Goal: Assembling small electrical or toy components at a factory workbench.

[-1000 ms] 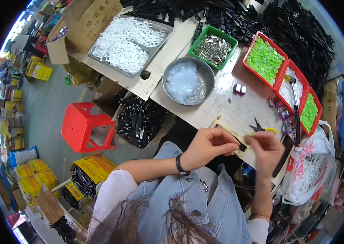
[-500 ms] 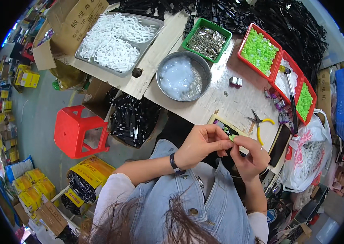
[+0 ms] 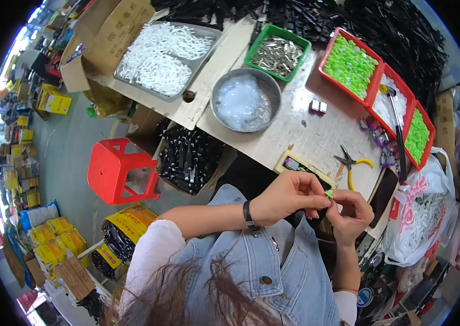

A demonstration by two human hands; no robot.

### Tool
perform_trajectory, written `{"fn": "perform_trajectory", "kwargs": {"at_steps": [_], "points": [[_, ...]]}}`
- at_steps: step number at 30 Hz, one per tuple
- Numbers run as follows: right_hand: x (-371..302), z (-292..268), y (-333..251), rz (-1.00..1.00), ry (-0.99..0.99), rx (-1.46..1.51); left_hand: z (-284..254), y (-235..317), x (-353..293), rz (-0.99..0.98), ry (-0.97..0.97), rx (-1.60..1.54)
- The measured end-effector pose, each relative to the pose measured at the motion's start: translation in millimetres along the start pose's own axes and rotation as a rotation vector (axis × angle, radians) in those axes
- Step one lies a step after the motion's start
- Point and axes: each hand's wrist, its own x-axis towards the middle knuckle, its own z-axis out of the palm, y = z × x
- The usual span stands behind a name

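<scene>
My left hand (image 3: 288, 199) and my right hand (image 3: 349, 214) meet over the table's front edge, fingertips pinched close together. Between them shows a small bright green plastic piece (image 3: 329, 193), gripped by both hands; its exact shape is too small to make out. Just beyond the left fingers lies a cream-coloured holder (image 3: 312, 173) with a purple and silver part (image 3: 293, 164) in it, partly hidden by the hand. Yellow-handled pliers (image 3: 350, 161) rest on the table, farther off than my right hand.
Red trays of green pieces (image 3: 349, 66) and white pieces (image 3: 389, 106) stand at the right, a black-handled tool (image 3: 398, 130) across them. A metal bowl (image 3: 216, 117), a green tray of metal pins (image 3: 277, 54) and a grey tray of white parts (image 3: 208, 60) stand farther back.
The whole view has shifted, so the table and hands appear farther right. Both hands still pinch the green piece, their fingers slightly rearranged.
</scene>
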Motion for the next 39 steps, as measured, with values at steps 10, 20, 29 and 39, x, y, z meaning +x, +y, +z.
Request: {"fn": "perform_trajectory", "kwargs": {"at_steps": [10,20,29,39], "points": [[5.6,-22.8,-1.1,-0.168,-0.203,-0.293,0.8,-15.6,4.5,0.119,0.111,0.247],[-0.9,-0.2,-5.2,-0.105,-0.293,-0.286,-8.6,-13.2,-12.6,0.511,0.181,0.891],[-0.1,23.9,2.5,-0.173,-0.282,-0.47,-40.8,-2.9,-15.6,0.744,0.153,1.345],[16.6,18.3,33.8,0.016,-0.251,-0.524,-64.1,-17.5,-9.7,0.729,0.056,2.107]]}}
